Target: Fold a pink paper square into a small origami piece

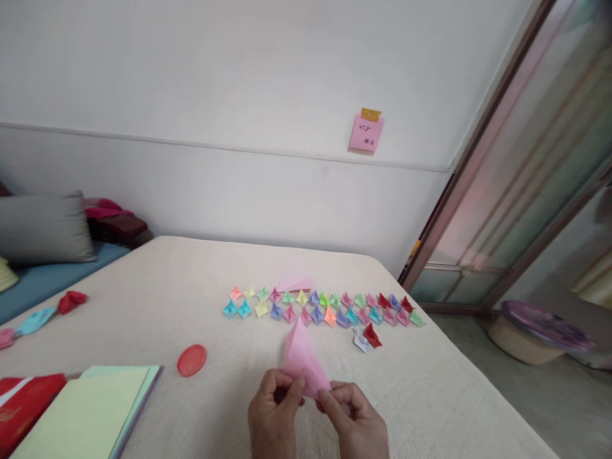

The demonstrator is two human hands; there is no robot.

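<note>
A folded pink paper (305,362) with a pointed top is held up over the cream tablecloth (210,271). My left hand (276,411) pinches its lower left edge between thumb and fingers. At the lower right corner, my right hand (354,417) grips the same paper. Beyond it, two rows of small folded paper boats (330,316) in many colours run across the table. A white boat (362,341) and a dark red boat (372,336) sit together in front of the rows, on the right.
A red round lid (192,361) lies left of my hands. Coloured paper sheets (88,411) and a red packet (23,414) occupy the near left. A pink sheet (295,280) lies behind the boats. Further off are a grey cushion (45,228) and a covered tub (530,338).
</note>
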